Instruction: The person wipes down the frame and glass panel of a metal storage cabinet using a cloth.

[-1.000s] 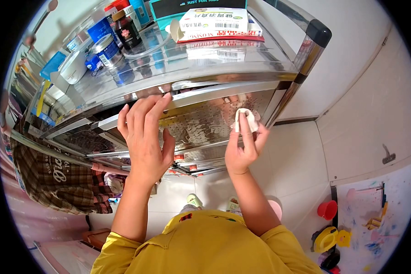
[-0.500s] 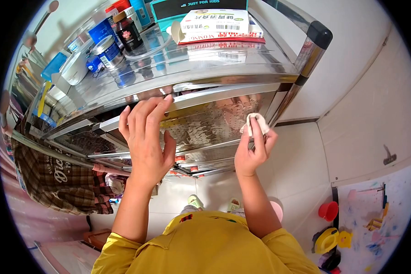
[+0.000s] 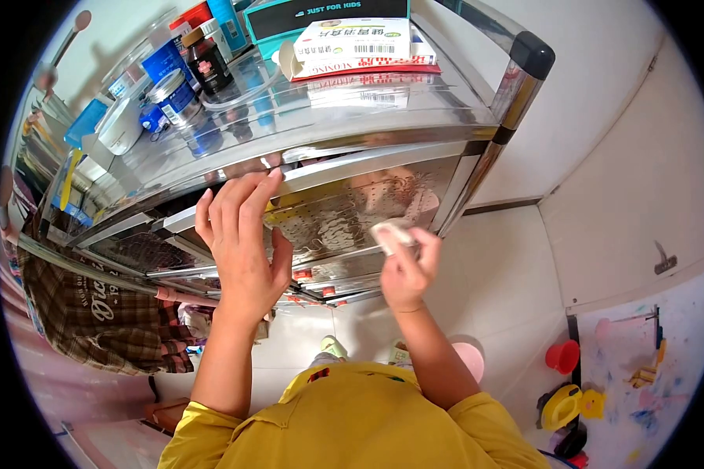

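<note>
A metal cabinet's front door panel (image 3: 344, 217), shiny with a dotted, embossed pattern, leans slightly out, leaving a dark gap under the top. My left hand (image 3: 244, 227) grips its upper rail, fingertips over the edge and thumb on the front side. Folded between the fingers of my right hand (image 3: 408, 273) is a small whitish cloth (image 3: 393, 236). That hand is closed and blurred, held close to the panel's lower right part. Whether the cloth touches the surface, I cannot tell.
On the cabinet top (image 3: 281, 125) stand a dark bottle (image 3: 209, 69), a blue-labelled tin (image 3: 175, 97), a white bowl (image 3: 121, 127) and medicine boxes (image 3: 353, 41). Plaid clothing (image 3: 94, 313) hangs at left. A red bucket (image 3: 562, 356) and a pink basin (image 3: 469, 361) are on the floor.
My right hand with the cloth has moved left and down across the panel. My left hand keeps its place on the rail. The whole view has shifted slightly.
</note>
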### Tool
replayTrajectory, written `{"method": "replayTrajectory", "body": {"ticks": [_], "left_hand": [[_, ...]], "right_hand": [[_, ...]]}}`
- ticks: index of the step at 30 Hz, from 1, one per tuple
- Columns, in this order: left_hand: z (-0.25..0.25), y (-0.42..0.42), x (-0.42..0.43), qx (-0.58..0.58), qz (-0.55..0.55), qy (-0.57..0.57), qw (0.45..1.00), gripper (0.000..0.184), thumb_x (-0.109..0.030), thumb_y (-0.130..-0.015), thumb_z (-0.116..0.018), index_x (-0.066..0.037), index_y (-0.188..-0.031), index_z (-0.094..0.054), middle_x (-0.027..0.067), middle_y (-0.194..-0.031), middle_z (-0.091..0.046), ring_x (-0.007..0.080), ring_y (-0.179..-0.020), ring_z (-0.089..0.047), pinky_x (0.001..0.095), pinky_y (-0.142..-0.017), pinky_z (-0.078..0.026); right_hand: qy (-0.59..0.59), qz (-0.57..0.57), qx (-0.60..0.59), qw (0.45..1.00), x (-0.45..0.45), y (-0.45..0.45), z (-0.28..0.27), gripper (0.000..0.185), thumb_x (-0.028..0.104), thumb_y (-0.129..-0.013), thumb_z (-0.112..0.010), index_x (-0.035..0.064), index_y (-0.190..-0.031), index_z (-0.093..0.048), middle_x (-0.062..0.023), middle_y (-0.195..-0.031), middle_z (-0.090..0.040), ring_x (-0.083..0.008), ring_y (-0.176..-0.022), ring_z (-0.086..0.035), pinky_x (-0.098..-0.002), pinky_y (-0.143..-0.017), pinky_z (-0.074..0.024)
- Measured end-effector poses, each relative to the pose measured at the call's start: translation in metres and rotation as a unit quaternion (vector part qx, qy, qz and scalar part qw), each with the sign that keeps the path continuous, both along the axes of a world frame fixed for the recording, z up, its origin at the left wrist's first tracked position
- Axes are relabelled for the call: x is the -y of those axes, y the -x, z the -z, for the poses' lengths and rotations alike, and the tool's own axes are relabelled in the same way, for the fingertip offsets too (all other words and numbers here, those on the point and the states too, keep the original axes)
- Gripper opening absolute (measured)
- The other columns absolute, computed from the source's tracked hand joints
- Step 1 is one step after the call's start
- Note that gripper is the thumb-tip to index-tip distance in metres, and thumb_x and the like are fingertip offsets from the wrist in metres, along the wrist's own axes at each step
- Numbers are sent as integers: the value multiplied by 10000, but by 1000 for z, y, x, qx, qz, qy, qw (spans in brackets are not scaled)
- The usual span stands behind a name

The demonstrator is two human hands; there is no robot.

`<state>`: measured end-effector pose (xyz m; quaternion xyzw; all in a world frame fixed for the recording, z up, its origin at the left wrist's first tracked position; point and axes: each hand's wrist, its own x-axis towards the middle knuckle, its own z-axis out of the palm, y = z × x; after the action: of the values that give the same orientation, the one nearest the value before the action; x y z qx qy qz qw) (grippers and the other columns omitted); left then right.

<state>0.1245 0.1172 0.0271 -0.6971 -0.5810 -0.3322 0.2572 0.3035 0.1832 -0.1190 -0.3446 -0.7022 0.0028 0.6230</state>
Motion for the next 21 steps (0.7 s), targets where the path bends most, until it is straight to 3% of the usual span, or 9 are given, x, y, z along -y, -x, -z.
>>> {"method": "replayTrajectory", "body": {"ticks": [2, 4, 5, 8, 10, 13, 16, 17, 21], "left_hand": [[1, 0, 1, 2, -2, 1, 1000, 753, 60, -622, -592, -97, -1353, -502, 79, -1249, -527, 279, -1211, -472, 465, -1121, -198], [1, 1, 0, -1, -1, 0, 1000, 753, 59, -621, -591, -94, -1353, -503, 82, -1247, -528, 278, -1212, -473, 465, -1122, -197], [1, 0, 0, -1, -1, 0, 1000, 753, 59, -621, -591, -94, -1353, -503, 82, -1247, -528, 278, -1212, -473, 465, -1122, -197], [1, 0, 0, 0, -6, -2, 1000, 752, 61, -620, -588, -92, -1352, -504, 84, -1245, -530, 279, -1212, -474, 465, -1122, -197], [1, 1, 3, 10, -7, 24, 1000, 716, 54, -662, -603, -95, -1356, -505, 127, -1276, -511, 301, -1275, -442, 486, -1151, -163], [0, 0, 2, 8, -5, 24, 1000, 715, 54, -665, -601, -95, -1357, -503, 128, -1279, -509, 304, -1277, -439, 487, -1152, -161], [1, 1, 3, 5, -8, 25, 1000, 716, 55, -667, -600, -96, -1360, -501, 129, -1281, -507, 306, -1277, -439, 489, -1152, -159], [0, 0, 2, 5, -8, 25, 1000, 716, 55, -667, -600, -96, -1360, -501, 129, -1281, -507, 306, -1277, -439, 489, -1152, -159], [-1, 1, 4, 7, -3, 31, 999, 720, 58, -668, -597, -95, -1365, -495, 129, -1287, -502, 304, -1281, -431, 490, -1152, -157]], "right_hand": [[53, 70, -147, 985, -5, -5, -12, 401, -109, -734, -629, 80, -1065, -754, -122, -1048, -547, -269, -927, -589, -360, -796, -509], [102, 55, -239, 964, -12, -3, -27, 417, -128, -732, -627, 45, -1095, -735, -144, -1066, -542, -286, -954, -593, -356, -810, -517], [84, 84, -176, 977, -13, -4, -31, 447, -135, -734, -620, 51, -1127, -727, -138, -1074, -541, -289, -974, -594, -353, -812, -520], [70, 56, -171, 981, -7, 15, -20, 459, -123, -731, -629, 75, -1131, -735, -133, -1060, -548, -285, -950, -588, -344, -798, -518], [43, 17, -108, 993, 1, 27, -10, 504, -134, -662, -638, 101, -1091, -760, -120, -1047, -543, -275, -944, -576, -344, -801, -501], [-2, -8, -24, 1000, 3, 24, -4, 520, -154, -633, -634, 132, -1045, -773, -99, -979, -564, -254, -897, -580, -319, -720, -495], [-2, -18, -58, 998, 2, 12, -2, 516, -167, -636, -627, 124, -1038, -772, -109, -996, -566, -245, -890, -584, -313, -715, -495], [35, 18, -99, 994, 4, 8, -4, 452, -113, -675, -640, 121, -1039, -772, -97, -942, -569, -251, -854, -585, -350, -728, -497], [70, 72, -167, 981, -10, -1, -22, 451, -132, -715, -623, 38, -1121, -722, -146, -1066, -543, -282, -938, -596, -350, -804, -515]]}}
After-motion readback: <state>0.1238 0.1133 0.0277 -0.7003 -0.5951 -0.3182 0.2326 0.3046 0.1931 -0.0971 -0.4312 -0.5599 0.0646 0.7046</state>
